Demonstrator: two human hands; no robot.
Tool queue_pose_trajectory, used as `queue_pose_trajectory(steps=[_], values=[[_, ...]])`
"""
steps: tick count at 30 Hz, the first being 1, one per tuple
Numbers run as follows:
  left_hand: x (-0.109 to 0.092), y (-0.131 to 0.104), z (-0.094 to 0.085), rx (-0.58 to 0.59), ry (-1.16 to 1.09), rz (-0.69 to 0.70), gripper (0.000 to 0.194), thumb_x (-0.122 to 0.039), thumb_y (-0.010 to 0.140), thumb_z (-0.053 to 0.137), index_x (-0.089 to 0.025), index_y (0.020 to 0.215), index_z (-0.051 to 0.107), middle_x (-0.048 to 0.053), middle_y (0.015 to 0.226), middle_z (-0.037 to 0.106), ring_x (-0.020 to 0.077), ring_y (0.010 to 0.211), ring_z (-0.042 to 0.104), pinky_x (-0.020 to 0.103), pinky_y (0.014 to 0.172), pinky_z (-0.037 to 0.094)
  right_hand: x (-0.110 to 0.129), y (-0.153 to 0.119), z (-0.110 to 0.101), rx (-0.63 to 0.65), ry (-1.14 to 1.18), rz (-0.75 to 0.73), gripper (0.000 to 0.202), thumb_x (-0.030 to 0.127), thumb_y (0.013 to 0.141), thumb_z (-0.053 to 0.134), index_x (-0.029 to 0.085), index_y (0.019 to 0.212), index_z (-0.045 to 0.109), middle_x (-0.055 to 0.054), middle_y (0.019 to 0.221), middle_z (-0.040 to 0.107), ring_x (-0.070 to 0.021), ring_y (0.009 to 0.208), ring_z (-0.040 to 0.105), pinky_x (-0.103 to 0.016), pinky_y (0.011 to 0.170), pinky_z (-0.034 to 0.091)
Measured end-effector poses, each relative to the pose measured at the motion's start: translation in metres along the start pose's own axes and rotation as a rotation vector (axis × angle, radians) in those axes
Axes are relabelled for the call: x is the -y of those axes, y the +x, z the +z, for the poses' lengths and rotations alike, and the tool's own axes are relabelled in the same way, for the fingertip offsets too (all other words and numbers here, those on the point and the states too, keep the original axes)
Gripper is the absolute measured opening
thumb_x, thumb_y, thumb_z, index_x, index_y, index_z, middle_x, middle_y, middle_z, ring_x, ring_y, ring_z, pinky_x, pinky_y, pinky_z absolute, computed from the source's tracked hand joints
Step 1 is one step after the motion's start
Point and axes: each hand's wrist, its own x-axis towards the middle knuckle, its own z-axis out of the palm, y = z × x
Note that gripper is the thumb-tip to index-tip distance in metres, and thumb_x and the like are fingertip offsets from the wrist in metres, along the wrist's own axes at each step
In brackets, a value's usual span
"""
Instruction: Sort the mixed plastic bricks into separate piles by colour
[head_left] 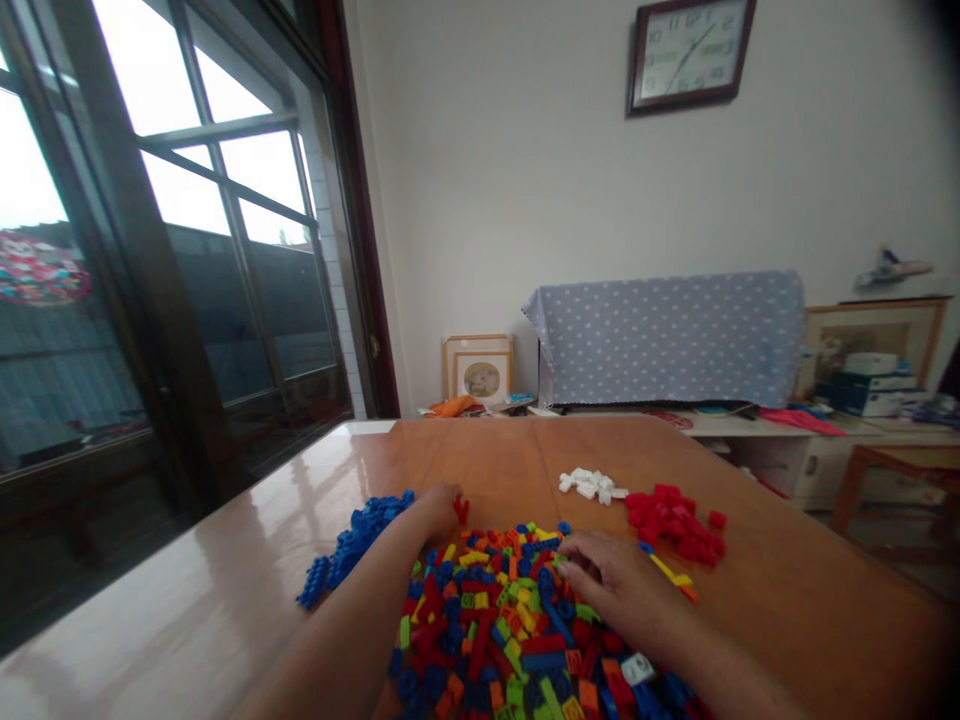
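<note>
Pale walls surround a glossy brown wooden table (480,455), with dark-framed glass windows (247,200) on the left, a brown-framed wall clock (690,55) above and a blue-grey patterned cloth (667,340) draped over something long behind it. From my remote viewpoint, I see a large heap of multicoloured plastic building bricks (517,610) spread across the near middle of the tabletop, between both forearms. I have the left hand (435,512) beyond the heap's left side, its fingertips pinching a small red plastic piece (461,512); a pile of blue plastic bricks (356,540) lies just left of that hand. My right hand (600,572) reaches over the heap's far right edge, fingers curled down among the bricks; I cannot tell whether they grasp one. Farther out on the right, I see a small cluster of white plastic pieces (591,485) beside a larger pile of red plastic bricks (675,522).
</note>
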Motion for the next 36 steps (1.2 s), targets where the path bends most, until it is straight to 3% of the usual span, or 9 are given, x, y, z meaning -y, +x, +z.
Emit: queue_pose_trajectory(steps=[5, 12, 17, 20, 28, 32, 36], values=[[-0.006, -0.001, 0.001, -0.034, -0.033, 0.007, 0.053, -0.020, 0.073, 0.067, -0.019, 0.125, 0.060, 0.011, 0.123, 0.066, 0.0225, 0.105, 0.066, 0.024, 0.084, 0.050, -0.001, 0.001, 0.002, -0.002, -0.002, 0.004, 0.023, 0.043, 0.093, 0.048, 0.027, 0.092, 0.066, 0.000, 0.088, 0.069, -0.0179, 0.079, 0.061, -0.027, 0.068, 0.038], [-0.014, -0.003, -0.002, -0.049, -0.059, 0.039, 0.067, -0.034, 0.067, 0.074, -0.020, 0.131, 0.057, 0.013, 0.130, 0.060, 0.0236, 0.106, 0.065, 0.025, 0.084, 0.052, 0.000, 0.000, 0.001, 0.012, -0.003, 0.002, 0.021, 0.041, 0.093, 0.050, 0.028, 0.093, 0.066, 0.000, 0.087, 0.069, -0.0177, 0.078, 0.061, -0.026, 0.068, 0.039], [-0.017, 0.001, -0.001, -0.044, -0.046, 0.069, 0.043, -0.031, 0.070, 0.071, -0.023, 0.112, 0.068, 0.010, 0.119, 0.066, 0.0238, 0.100, 0.066, 0.028, 0.082, 0.052, 0.001, 0.000, 0.000, 0.011, 0.007, 0.006, 0.020, 0.040, 0.092, 0.051, 0.027, 0.092, 0.066, 0.000, 0.087, 0.069, -0.0175, 0.078, 0.061, -0.026, 0.069, 0.039], [-0.018, 0.001, -0.001, -0.033, -0.030, 0.068, 0.038, -0.026, 0.070, 0.069, -0.021, 0.108, 0.068, 0.009, 0.114, 0.068, 0.0224, 0.095, 0.067, 0.026, 0.078, 0.052, 0.000, 0.000, 0.001, 0.010, 0.005, 0.006, 0.019, 0.040, 0.092, 0.051, 0.027, 0.092, 0.066, 0.000, 0.088, 0.069, -0.0178, 0.080, 0.061, -0.027, 0.069, 0.039], [-0.015, 0.001, -0.005, -0.003, -0.010, 0.064, 0.058, -0.023, 0.063, 0.073, -0.017, 0.120, 0.061, 0.014, 0.125, 0.063, 0.0257, 0.106, 0.065, 0.026, 0.084, 0.051, -0.001, 0.001, 0.001, 0.011, 0.008, 0.004, 0.021, 0.041, 0.092, 0.050, 0.027, 0.092, 0.066, 0.000, 0.089, 0.069, -0.0180, 0.080, 0.062, -0.026, 0.069, 0.039], [-0.007, 0.002, -0.004, 0.024, -0.017, 0.058, 0.061, -0.027, 0.062, 0.075, -0.019, 0.121, 0.060, 0.012, 0.119, 0.067, 0.0253, 0.101, 0.066, 0.026, 0.080, 0.052, 0.000, 0.001, 0.001, 0.007, 0.008, 0.012, 0.020, 0.041, 0.092, 0.051, 0.028, 0.092, 0.066, 0.000, 0.090, 0.070, -0.0184, 0.081, 0.062, -0.026, 0.068, 0.039], [-0.001, 0.005, 0.000, 0.003, -0.021, 0.066, 0.065, -0.034, 0.065, 0.074, -0.022, 0.127, 0.057, 0.010, 0.127, 0.064, 0.0248, 0.108, 0.064, 0.028, 0.088, 0.050, 0.000, 0.002, 0.001, 0.020, 0.003, 0.013, 0.020, 0.041, 0.092, 0.052, 0.028, 0.093, 0.066, 0.000, 0.088, 0.070, -0.0181, 0.079, 0.062, -0.027, 0.070, 0.040]])
